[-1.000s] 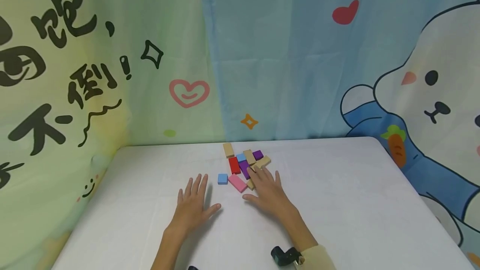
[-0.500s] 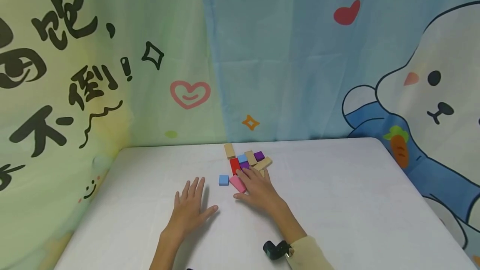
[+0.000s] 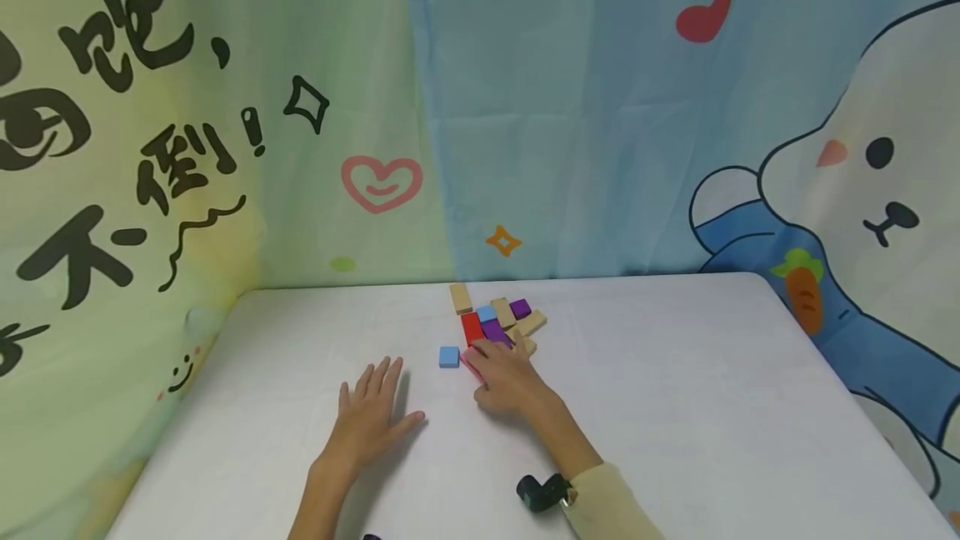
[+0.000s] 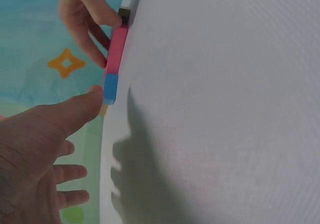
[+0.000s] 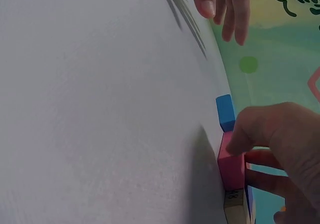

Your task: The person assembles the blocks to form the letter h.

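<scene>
My right hand (image 3: pixel 512 382) is at the near side of a cluster of small blocks, its thumb and fingers around a pink block (image 5: pixel 233 174). In the right wrist view the thumb lies against the block's near face, with the fingers behind it. Just left of the pink block is a light blue block (image 3: pixel 449 357). Behind the hand lie a red block (image 3: pixel 471 328) and a purple block (image 3: pixel 493 332). My left hand (image 3: pixel 367 419), fingers spread and holding nothing, hovers over the white table to the left, its shadow below.
Farther back in the cluster are a wooden block (image 3: pixel 461 298), another blue block (image 3: pixel 487 313) and a small purple block (image 3: pixel 521 307). A white cloth covers the table (image 3: pixel 675 390). A printed curtain (image 3: pixel 525 107) hangs behind its back edge.
My right hand has moved left from the wooden blocks to the pink block, and its fingers have closed around it. My left hand has drifted slightly left.
</scene>
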Available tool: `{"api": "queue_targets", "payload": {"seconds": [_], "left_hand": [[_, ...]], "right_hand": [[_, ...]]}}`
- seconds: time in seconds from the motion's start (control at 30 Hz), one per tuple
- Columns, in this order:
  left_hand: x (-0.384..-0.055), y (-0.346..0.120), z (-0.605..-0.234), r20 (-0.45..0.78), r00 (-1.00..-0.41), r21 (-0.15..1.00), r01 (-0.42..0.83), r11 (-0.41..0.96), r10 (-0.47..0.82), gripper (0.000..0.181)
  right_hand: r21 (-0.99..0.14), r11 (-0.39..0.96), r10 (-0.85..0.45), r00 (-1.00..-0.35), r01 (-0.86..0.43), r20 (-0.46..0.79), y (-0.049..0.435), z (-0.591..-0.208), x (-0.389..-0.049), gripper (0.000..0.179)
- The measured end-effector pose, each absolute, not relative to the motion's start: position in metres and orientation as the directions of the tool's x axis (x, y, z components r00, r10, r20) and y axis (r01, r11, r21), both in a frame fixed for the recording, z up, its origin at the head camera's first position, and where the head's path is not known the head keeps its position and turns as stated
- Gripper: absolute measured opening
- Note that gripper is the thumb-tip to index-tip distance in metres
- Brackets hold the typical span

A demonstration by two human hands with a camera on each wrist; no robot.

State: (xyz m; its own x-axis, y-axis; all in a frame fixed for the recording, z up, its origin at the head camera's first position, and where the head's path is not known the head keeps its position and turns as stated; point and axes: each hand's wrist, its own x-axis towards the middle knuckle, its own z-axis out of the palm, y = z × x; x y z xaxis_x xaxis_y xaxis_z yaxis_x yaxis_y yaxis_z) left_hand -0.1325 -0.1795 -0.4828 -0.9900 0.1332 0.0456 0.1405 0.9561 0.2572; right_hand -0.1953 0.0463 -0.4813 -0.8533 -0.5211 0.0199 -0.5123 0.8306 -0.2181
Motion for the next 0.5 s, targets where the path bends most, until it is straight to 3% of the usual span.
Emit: {"api": "queue_targets", "payload": {"seconds": [0.5], "left_hand": [[-0.1331, -0.1809, -0.4798, -0.014, -0.995, 0.289, 0.092, 0.953, 0.1, 0.084]], "right_hand": [[-0.324, 0.808, -0.528, -0.849, -0.491, -0.029, 0.0466, -0.4831, -0.1943, 0.056]]}}
